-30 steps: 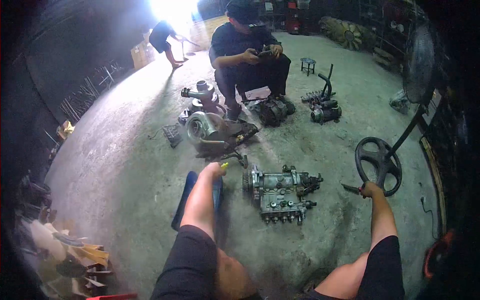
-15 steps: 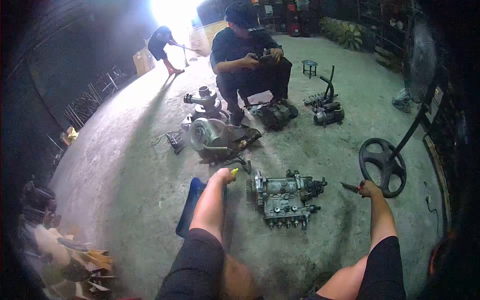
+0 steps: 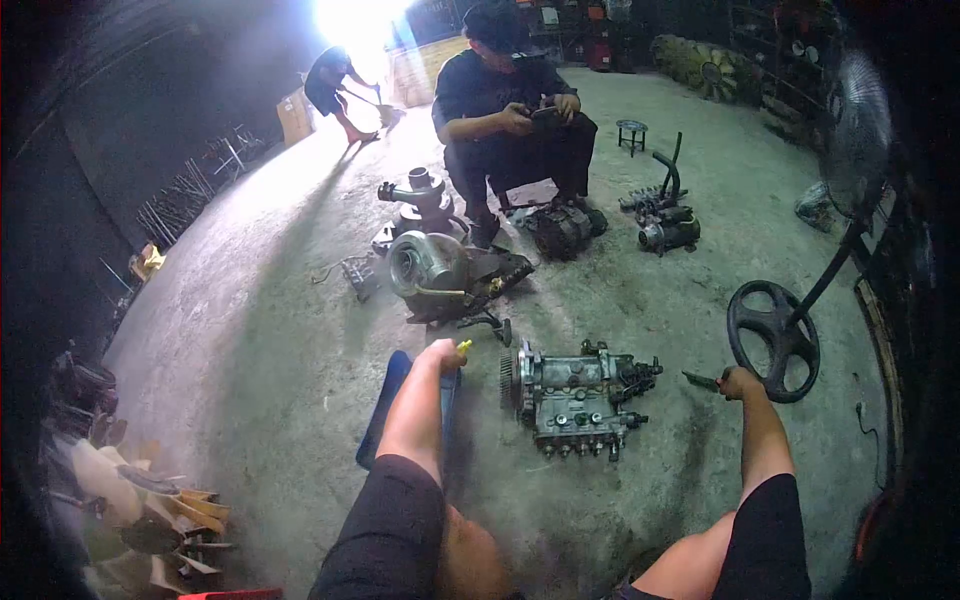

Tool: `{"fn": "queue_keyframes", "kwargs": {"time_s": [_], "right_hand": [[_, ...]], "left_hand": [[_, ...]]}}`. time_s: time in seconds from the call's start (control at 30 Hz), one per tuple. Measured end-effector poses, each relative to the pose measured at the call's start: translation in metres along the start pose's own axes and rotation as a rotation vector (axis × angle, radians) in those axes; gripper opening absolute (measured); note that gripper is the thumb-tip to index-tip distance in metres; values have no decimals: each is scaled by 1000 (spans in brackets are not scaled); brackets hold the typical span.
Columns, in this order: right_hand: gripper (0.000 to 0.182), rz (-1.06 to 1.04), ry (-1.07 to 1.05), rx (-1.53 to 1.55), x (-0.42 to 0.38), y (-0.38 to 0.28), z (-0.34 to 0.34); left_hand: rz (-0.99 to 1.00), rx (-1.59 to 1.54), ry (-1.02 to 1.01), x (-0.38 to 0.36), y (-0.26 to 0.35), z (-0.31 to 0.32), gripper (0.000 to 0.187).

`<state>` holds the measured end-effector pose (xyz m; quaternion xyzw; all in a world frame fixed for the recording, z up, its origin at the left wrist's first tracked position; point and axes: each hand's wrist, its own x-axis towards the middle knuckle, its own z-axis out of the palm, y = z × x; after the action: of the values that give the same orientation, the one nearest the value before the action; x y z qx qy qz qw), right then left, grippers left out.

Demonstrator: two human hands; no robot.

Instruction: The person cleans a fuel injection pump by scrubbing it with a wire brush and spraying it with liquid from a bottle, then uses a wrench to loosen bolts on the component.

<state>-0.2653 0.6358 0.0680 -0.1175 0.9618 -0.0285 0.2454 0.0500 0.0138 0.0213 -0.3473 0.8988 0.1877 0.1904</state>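
Stretched forward, my left hand (image 3: 437, 353) is closed around a small yellow object (image 3: 464, 348), above a blue tray (image 3: 395, 385) on the floor. My right hand (image 3: 738, 383) is wrapped round the handle of a thin dark tool (image 3: 702, 381), which points left. Between the two hands a metal pump-like engine part (image 3: 578, 400) lies on the concrete, with a toothed gear (image 3: 508, 380) at its left end. Neither hand touches it.
A turbocharger-like part (image 3: 425, 265) lies ahead. Behind it a seated person (image 3: 510, 120) holds a phone; another person (image 3: 330, 85) bends with a long tool. A fan stands on a round black base (image 3: 745, 340) at right. Fan blades (image 3: 120, 500) lie lower left.
The view has shifted slightly, so the floor parts appear a little further right. The far person's long tool has moved. Both my hands keep their grips.
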Motion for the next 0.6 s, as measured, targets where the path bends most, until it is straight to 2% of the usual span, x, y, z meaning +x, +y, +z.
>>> {"fn": "queue_keyframes", "kwargs": {"time_s": [0.13,0.2,0.4,0.43,0.53,0.57,0.6], "right_hand": [[29,-2,-18,-21,10,-8,6],[28,-76,-20,-45,21,-11,12],[29,-48,-4,7,14,-21,20],[30,-36,-5,-5,17,-17,24],[38,22,26,20,36,2,31],[39,-67,151,-145,56,15,39],[39,-198,409,-302,77,35,58]], "left_hand": [[-10,-29,45,-13,-3,-1,41],[-9,-49,44,-16,-4,-1,39],[38,-54,-125,5,9,23,35],[82,-63,-60,15,12,32,32],[12,-196,-220,20,36,26,29],[145,-57,-76,54,26,42,27],[144,-58,-78,55,32,39,36]]}}
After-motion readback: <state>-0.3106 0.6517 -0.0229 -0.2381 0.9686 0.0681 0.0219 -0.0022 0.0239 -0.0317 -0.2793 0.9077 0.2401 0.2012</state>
